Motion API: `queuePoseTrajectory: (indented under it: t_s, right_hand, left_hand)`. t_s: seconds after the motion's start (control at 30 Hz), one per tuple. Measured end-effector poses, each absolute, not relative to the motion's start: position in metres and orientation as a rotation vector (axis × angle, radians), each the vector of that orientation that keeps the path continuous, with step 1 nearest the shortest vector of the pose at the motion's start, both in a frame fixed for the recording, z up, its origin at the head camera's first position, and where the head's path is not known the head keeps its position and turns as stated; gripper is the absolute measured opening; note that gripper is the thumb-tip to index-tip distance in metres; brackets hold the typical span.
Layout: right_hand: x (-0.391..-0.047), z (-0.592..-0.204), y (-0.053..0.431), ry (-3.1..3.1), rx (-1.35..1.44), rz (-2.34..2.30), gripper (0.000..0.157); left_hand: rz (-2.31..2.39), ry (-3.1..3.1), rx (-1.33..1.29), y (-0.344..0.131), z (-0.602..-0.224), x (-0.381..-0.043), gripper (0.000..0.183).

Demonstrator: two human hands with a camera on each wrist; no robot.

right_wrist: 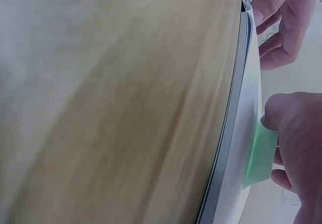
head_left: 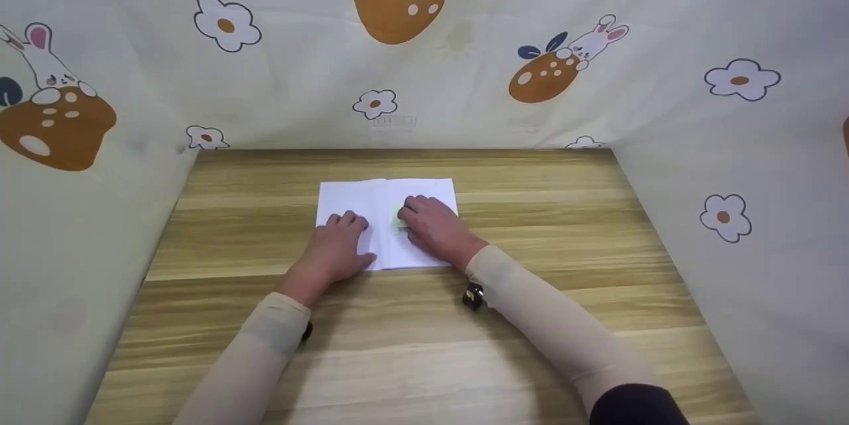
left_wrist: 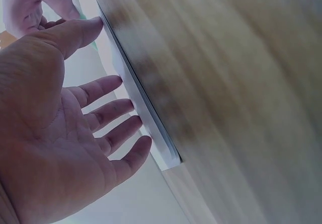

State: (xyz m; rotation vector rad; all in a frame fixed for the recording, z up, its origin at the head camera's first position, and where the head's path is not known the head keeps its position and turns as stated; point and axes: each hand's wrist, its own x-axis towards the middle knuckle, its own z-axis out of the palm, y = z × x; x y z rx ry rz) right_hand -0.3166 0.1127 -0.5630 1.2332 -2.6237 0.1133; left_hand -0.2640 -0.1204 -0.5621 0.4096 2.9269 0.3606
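An open notebook (head_left: 349, 196) with blank white pages lies on the wooden table. My left hand (head_left: 337, 249) rests on the left page, fingers spread and fingertips touching the paper; the left wrist view shows the left palm (left_wrist: 60, 148) raised off it. Over the right page, my right hand (head_left: 438, 227) pinches a light green sticky note (right_wrist: 261, 156) between thumb and fingers. The note stands up at a tilt, its lower edge at the page near the middle fold. In the head view the right hand covers most of the sticky note (head_left: 396, 218).
The wooden tabletop (head_left: 544, 213) extends around the notebook on every side. Pale cloth walls (head_left: 292, 67) printed with rabbits and flowers enclose the back and both sides. A small black device (head_left: 473, 296) hangs at the right wrist.
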Motion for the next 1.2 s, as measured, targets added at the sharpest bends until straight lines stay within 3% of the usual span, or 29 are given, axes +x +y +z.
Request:
queuePoseTrajectory:
  t_s: [1.2]
  right_hand:
    - [-0.329, -0.570, 0.108, -2.671, 0.953, 0.547, 0.007]
  left_hand:
    - [0.376, 2.918, 0.416, -0.119, -0.559, -0.259, 0.068]
